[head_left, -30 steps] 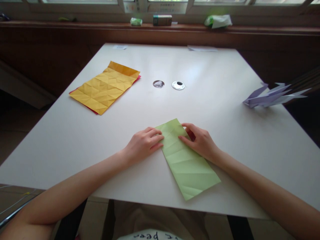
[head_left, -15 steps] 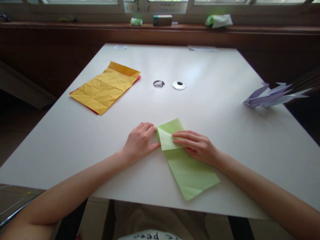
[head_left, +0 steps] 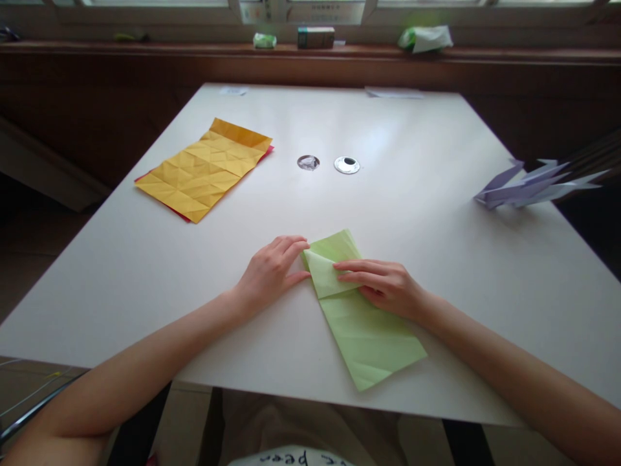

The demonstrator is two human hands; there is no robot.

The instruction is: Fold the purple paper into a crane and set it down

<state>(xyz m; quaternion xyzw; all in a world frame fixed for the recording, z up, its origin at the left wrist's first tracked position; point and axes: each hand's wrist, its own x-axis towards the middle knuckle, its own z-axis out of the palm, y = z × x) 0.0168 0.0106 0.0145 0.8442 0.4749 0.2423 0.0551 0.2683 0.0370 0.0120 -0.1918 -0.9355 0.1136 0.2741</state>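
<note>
A light green sheet of paper (head_left: 383,340) lies slantwise on the white table, creased, with a paler flap (head_left: 324,275) folded over near its far end. My right hand (head_left: 388,285) rests on this flap, its fingers stretched out and pressing on the paper; part of the flap is hidden beneath them. At the sheet's left edge is my left hand (head_left: 272,268), thumb and forefinger apart, their tips touching or nearly touching the paper.
A creased yellow sheet (head_left: 204,171) lies over a red one at the far left. A folded lilac paper figure (head_left: 526,184) stands near the right edge of the table (head_left: 233,369). Two round cable holes are set in the tabletop. A small box (head_left: 315,38) sits on the window ledge.
The flap's left edge has settled closer to the sheet's edge and lies flatter. My left fingers have shifted slightly along that edge; the right hand has barely moved, slightly down.
</note>
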